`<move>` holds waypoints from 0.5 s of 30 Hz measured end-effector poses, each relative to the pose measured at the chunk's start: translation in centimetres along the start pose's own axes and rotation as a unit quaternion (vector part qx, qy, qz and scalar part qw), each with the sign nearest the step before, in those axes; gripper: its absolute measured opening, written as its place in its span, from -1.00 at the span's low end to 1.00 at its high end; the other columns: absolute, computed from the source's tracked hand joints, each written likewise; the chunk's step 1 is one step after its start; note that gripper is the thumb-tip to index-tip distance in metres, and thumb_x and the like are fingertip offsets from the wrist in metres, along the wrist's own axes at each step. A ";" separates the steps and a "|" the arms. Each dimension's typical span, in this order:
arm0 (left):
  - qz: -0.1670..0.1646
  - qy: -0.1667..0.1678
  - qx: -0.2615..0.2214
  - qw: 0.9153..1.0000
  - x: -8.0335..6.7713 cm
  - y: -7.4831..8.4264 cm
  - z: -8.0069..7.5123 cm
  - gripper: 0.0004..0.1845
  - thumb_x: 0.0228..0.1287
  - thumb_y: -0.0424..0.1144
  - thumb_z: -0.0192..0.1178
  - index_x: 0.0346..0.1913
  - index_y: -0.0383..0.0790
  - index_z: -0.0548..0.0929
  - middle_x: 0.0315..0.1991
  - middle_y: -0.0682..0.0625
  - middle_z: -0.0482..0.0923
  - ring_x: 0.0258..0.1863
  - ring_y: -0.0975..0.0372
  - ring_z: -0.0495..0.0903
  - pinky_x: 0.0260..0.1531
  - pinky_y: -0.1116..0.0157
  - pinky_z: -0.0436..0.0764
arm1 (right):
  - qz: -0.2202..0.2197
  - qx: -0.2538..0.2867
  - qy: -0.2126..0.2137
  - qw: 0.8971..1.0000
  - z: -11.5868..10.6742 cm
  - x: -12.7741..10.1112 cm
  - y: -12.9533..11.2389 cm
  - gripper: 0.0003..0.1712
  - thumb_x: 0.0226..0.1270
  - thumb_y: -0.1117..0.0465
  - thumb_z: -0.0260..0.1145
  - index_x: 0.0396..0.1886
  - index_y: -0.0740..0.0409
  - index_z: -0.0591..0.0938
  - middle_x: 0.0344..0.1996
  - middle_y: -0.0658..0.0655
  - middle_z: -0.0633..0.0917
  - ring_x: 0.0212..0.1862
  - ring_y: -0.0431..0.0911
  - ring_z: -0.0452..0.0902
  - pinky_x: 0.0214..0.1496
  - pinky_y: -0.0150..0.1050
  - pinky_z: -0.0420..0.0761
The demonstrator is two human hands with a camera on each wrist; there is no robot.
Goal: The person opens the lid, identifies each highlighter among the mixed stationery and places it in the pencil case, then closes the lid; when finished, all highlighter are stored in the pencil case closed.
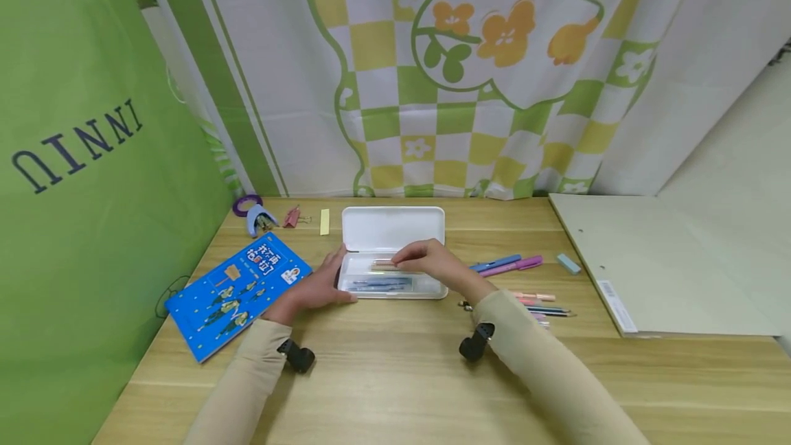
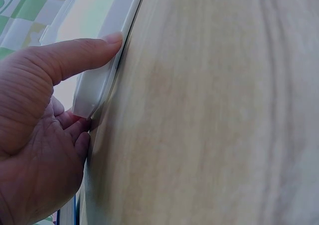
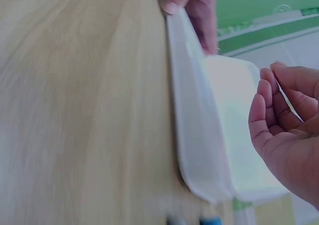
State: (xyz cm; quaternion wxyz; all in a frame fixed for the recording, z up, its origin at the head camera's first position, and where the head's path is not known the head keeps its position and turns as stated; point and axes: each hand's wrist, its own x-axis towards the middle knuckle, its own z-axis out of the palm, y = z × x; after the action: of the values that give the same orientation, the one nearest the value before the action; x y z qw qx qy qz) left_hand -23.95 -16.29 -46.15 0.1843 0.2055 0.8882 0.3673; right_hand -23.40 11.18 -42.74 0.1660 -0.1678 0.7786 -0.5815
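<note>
A white pencil case (image 1: 393,229) lies with its lid raised on the wooden table. My left hand (image 1: 318,285) grips its left end; in the left wrist view the thumb (image 2: 89,55) lies over the front wall and the other fingers go round the end. Over the case's rear compartment my right hand (image 1: 432,263) pinches a slim pale pen (image 1: 384,265), mostly covered by the fingers. In the right wrist view the fingertips (image 3: 279,68) meet above the case, and only a thin light strip shows between them. Several blue pens (image 1: 380,285) lie in the front compartment.
Left are a blue book (image 1: 237,294), tape dispenser (image 1: 261,218), red binder clip (image 1: 292,217) and yellow sticky notes (image 1: 325,222). Right are purple highlighter (image 1: 513,265), blue pen (image 1: 497,263), several pencils (image 1: 550,310), light blue eraser (image 1: 568,264) and a large pale board (image 1: 667,266).
</note>
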 end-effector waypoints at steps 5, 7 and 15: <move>-0.002 0.000 -0.002 1.000 -0.1 0.0 0.0 0.20 0.08 -0.06 0.38 0.50 -0.21 -0.34 0.49 -0.27 -0.32 0.43 -0.16 -0.17 0.32 -0.12 0.03 | 0.018 0.035 -0.008 0.999 -3.1 -2.9 0.0 -0.59 0.31 0.19 0.27 0.05 0.40 0.56 -0.06 0.20 0.64 0.00 -0.01 0.53 0.17 0.07 0.41; -0.004 -0.001 -0.003 1.000 -0.1 0.0 0.0 0.20 0.08 -0.06 0.38 0.50 -0.20 -0.34 0.49 -0.27 -0.33 0.43 -0.16 -0.18 0.32 -0.12 0.02 | 0.026 0.030 -0.001 0.999 -4.4 -4.2 0.2 -0.56 0.32 0.15 0.27 0.07 0.38 0.55 -0.03 0.23 0.61 0.02 0.06 0.51 0.15 0.11 0.41; 0.001 0.005 -0.001 1.000 0.0 -0.1 0.0 0.22 0.06 -0.04 0.39 0.50 -0.22 -0.34 0.48 -0.28 -0.29 0.42 -0.17 -0.10 0.31 -0.11 0.07 | 0.034 -0.033 0.033 0.998 -8.7 -9.1 2.2 -0.59 0.29 0.22 0.29 -0.01 0.48 0.55 -0.10 0.31 0.64 -0.12 -0.08 0.57 -0.01 -0.11 0.55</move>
State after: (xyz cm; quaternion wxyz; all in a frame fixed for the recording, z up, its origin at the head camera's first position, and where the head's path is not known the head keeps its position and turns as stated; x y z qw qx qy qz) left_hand -23.98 -16.37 -46.27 0.1801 0.2042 0.8886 0.3693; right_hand -19.41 23.27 -41.96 0.1542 -0.1276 0.8076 -0.5547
